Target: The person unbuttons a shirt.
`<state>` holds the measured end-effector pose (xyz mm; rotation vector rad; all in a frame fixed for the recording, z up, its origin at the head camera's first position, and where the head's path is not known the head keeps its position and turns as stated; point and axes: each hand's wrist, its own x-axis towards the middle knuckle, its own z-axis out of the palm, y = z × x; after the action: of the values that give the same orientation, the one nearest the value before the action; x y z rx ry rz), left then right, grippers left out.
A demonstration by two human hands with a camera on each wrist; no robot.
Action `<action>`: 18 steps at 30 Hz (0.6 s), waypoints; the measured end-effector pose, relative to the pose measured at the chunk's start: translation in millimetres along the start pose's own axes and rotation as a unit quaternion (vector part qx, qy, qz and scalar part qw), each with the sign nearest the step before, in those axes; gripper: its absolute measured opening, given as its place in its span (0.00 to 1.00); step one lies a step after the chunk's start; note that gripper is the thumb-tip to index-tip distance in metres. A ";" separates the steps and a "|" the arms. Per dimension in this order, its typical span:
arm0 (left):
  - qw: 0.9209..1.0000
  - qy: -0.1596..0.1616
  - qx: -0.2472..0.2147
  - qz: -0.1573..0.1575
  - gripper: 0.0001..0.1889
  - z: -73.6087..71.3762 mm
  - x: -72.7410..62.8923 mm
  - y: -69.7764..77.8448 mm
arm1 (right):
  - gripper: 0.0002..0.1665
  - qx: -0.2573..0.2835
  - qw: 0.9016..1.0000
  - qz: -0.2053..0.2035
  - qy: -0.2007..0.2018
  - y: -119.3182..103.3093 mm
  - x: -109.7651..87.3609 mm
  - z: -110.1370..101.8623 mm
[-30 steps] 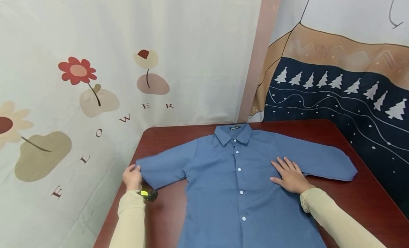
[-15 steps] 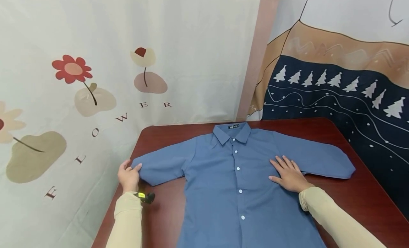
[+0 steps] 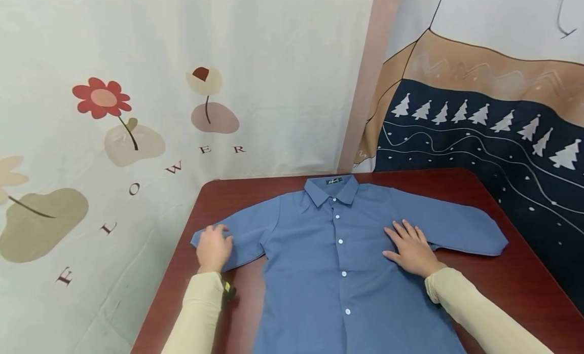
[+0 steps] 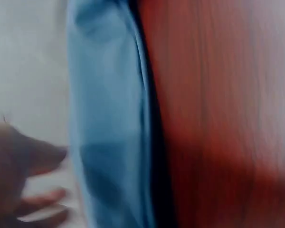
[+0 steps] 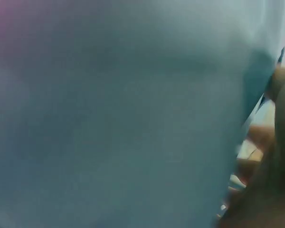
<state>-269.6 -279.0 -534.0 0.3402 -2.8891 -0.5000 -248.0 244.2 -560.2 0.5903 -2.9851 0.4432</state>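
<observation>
Resting the right hand (image 3: 412, 252), with fingers spread apart, on a blue button-up shirt (image 3: 310, 265), at 3 o'clock from its buttons (image 3: 340, 241). Poising the left hand (image 3: 214, 248) over the 9 o'clock sleeve (image 3: 246, 224), with fingers loosely bent and apart; cannot tell if touching cloth. Showing the shirt face-up on the reddish-brown surface (image 3: 524, 293), toward 6 o'clock in the head view, with collar (image 3: 318, 192) at 12.
</observation>
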 end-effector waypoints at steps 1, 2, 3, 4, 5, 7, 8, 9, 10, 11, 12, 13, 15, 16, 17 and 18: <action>0.999 -0.033 0.009 0.011 0.19 -0.4 -1.7 8.0 | 0.40 -0.003 1.000 -0.011 0.011 -5.6 -0.5 0.4; 0.997 -0.068 0.017 0.015 0.21 -0.4 -3.7 14.9 | 0.40 -0.005 0.999 -0.026 0.019 -11.8 -1.0 1.4; 0.994 -0.103 0.025 0.014 0.25 0.3 -5.4 20.1 | 0.40 -0.005 0.999 -0.040 0.023 -18.3 -1.9 2.3; 0.990 -0.134 0.033 0.011 0.29 1.1 -6.7 24.1 | 0.40 -0.002 0.998 -0.054 0.021 -24.9 -2.9 3.5; 0.986 -0.161 0.037 0.004 0.33 1.9 -7.6 27.0 | 0.41 0.000 0.998 -0.065 0.012 -30.0 -4.2 5.3; 0.979 -0.202 0.039 -0.007 0.40 4.3 -7.4 29.5 | 0.44 0.005 0.997 -0.078 -0.014 -36.8 -6.2 8.7; 0.975 -0.218 0.038 -0.011 0.43 6.0 -6.3 29.4 | 0.45 0.008 0.997 -0.078 -0.027 -38.2 -6.8 9.9; 0.973 -0.229 0.034 -0.013 0.45 7.5 -4.6 28.7 | 0.46 0.012 0.996 -0.074 -0.042 -38.1 -7.0 10.8; 0.971 -0.237 0.030 -0.014 0.47 9.1 -2.4 27.5 | 0.48 0.017 0.996 -0.069 -0.053 -37.3 -6.3 11.5; 0.970 -0.243 0.025 -0.013 0.49 10.8 0.4 26.1 | 0.49 0.024 0.996 -0.066 -0.062 -34.9 -4.8 12.6; 0.969 -0.247 0.021 -0.013 0.50 12.3 3.2 24.5 | 0.49 0.028 0.995 -0.063 -0.067 -32.5 -2.6 13.2; 0.968 -0.250 0.017 -0.011 0.51 14.0 6.2 22.6 | 0.50 0.031 0.995 -0.060 -0.072 -29.7 0.1 13.7; 0.968 -0.252 0.010 -0.006 0.52 17.2 12.5 18.9 | 0.51 0.035 0.994 -0.056 -0.085 -25.6 5.6 14.7; 0.968 -0.252 0.008 -0.003 0.52 18.6 15.4 17.0 | 0.51 0.039 0.994 -0.055 -0.091 -24.2 8.2 15.2; 0.968 -0.252 0.006 -0.002 0.52 19.7 18.0 15.6 | 0.52 0.041 0.993 -0.054 -0.096 -23.3 10.5 15.6; 0.968 -0.253 0.004 -0.003 0.52 20.8 20.0 14.2 | 0.52 0.040 0.993 -0.050 -0.101 -23.5 12.5 15.6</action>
<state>-296.2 -264.6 -545.4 0.2494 -3.3809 -0.6583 -250.8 214.3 -567.4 0.8373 -3.1202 0.5282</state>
